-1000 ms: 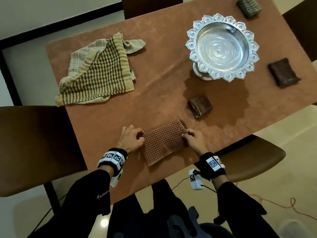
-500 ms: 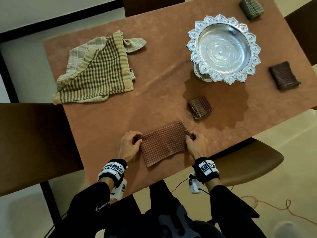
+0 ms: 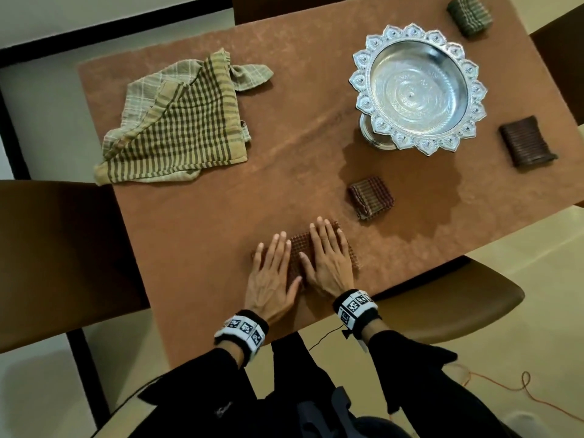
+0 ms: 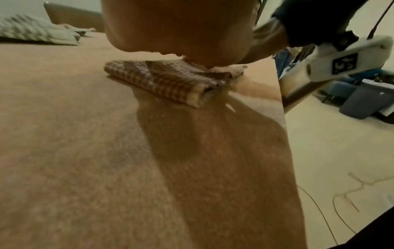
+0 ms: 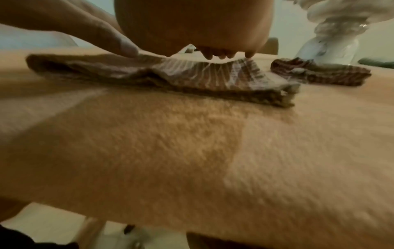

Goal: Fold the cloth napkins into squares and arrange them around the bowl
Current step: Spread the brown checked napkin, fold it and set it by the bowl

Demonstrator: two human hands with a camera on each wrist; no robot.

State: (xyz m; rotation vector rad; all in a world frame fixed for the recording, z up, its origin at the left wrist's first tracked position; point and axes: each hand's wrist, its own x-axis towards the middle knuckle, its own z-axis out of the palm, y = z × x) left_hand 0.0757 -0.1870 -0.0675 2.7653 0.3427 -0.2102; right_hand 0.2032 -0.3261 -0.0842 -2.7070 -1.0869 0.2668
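Since 0.5 s ago both hands have left the ends of the red-brown checked napkin (image 3: pixel 298 248) and moved onto it; napkin now shorter, doubled over, near table (image 3: pixel 205 216) front edge; left hand (image 3: pixel 271 279) and right hand (image 3: pixel 328 263) lie flat, fingers straight, side by side, pressing woven cloth down; folded edge rolled thick in left wrist view. Silver bowl (image 3: pixel 417 86), scalloped embossed rim, on pedestal, holds nothing; three small folded squares near it: plaid (image 3: pixel 371 197), dark brown (image 3: pixel 526 142), green (image 3: pixel 469 14); loose striped cloths (image 3: pixel 177 124) far left.
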